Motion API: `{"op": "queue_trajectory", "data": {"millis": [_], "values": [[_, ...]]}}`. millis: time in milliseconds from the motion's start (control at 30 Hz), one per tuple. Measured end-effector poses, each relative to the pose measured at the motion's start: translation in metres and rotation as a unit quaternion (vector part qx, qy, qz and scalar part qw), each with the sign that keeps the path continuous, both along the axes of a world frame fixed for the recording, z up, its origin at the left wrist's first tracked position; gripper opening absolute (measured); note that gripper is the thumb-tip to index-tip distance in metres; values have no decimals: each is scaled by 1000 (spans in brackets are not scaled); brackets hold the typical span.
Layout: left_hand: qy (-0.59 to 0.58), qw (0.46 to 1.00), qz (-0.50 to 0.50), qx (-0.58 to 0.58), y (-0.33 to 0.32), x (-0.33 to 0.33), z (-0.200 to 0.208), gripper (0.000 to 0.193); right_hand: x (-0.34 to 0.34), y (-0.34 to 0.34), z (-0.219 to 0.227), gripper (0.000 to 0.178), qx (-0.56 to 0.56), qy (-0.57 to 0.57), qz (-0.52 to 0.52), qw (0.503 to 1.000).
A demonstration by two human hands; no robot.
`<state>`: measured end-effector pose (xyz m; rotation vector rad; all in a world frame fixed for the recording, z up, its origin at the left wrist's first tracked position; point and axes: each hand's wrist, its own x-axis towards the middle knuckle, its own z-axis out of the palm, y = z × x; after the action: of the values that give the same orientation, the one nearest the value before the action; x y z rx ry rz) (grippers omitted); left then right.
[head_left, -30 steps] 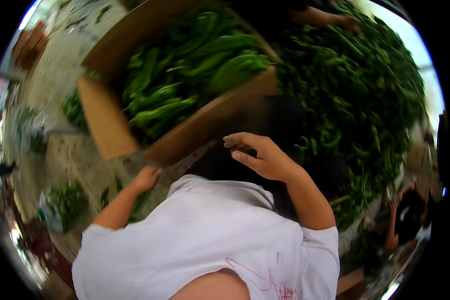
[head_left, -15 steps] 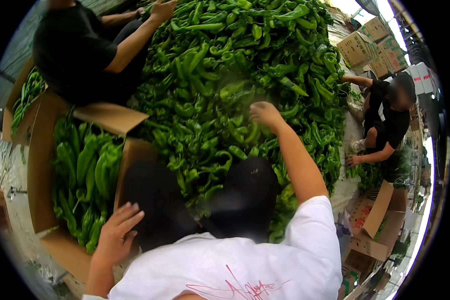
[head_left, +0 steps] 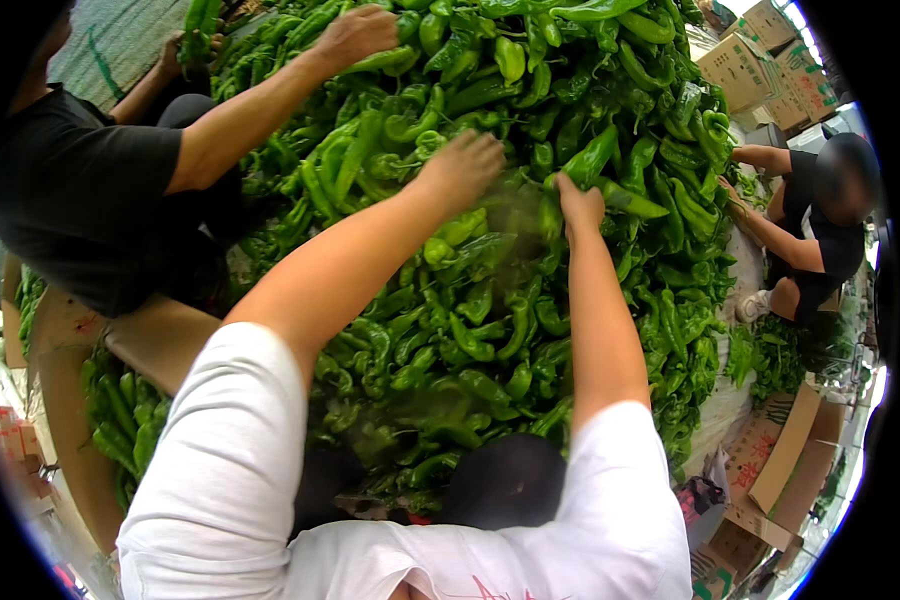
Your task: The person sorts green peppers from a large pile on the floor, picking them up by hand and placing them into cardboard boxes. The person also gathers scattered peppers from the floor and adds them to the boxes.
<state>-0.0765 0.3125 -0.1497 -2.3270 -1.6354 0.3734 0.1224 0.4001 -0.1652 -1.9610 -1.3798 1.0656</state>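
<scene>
Overall: bright, daylight-toned; soft shadows
Right rim: glare burnt to white, bluish fringe
Pepper pile (head_left: 470, 335): glossy highlights, dark gaps, hazy smudge mid-heap
Left hand (head_left: 460, 172): motion-blurred
White shirt (head_left: 220, 430): pale, faint fold shading
Right-side co-worker's head (head_left: 848, 180): blurred
Cardboard box (head_left: 782, 455), lower right: skewed by fisheye
Corners: black

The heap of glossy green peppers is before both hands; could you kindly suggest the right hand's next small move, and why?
I would perhaps close the bare right hand around the long, glossy green pepper it appears to touch: a firm hold is unclear, and the blurred bare left hand is apart from that pepper.
</scene>
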Motion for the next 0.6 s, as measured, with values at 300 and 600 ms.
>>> {"op": "queue_trajectory", "data": {"millis": [300, 600], "values": [[121, 985, 78, 91, 60, 4, -35, 22, 128, -77, -26, 32, -56, 386, 43, 920], [-129, 975, 179, -5, 25, -9, 33, 44, 58, -49, -54, 42, -60, 446, 0, 893]]}}
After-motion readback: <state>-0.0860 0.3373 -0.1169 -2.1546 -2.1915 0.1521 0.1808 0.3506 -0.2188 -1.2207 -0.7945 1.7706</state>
